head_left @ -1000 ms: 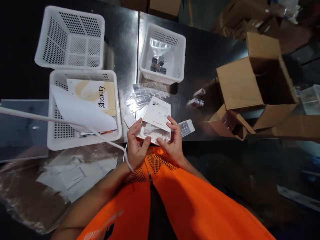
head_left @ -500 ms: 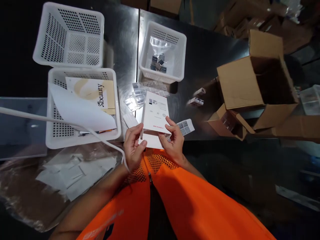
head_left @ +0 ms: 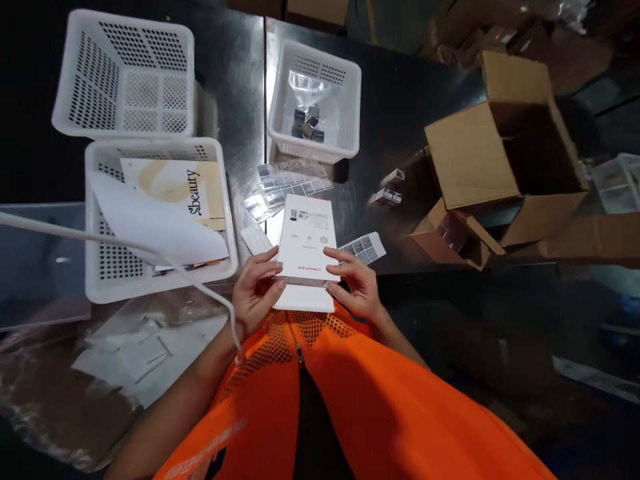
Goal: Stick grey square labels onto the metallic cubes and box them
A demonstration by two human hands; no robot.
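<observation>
The left hand [head_left: 255, 293] and right hand [head_left: 356, 287] pinched the flat white rectangular cardboard box [head_left: 307, 250] by its 2 long edges; it appeared light, stiff and easily creased.

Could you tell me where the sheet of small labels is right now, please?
In the head view, the label sheet lies on the steel table, just beyond the right hand, right of the white box.
</observation>
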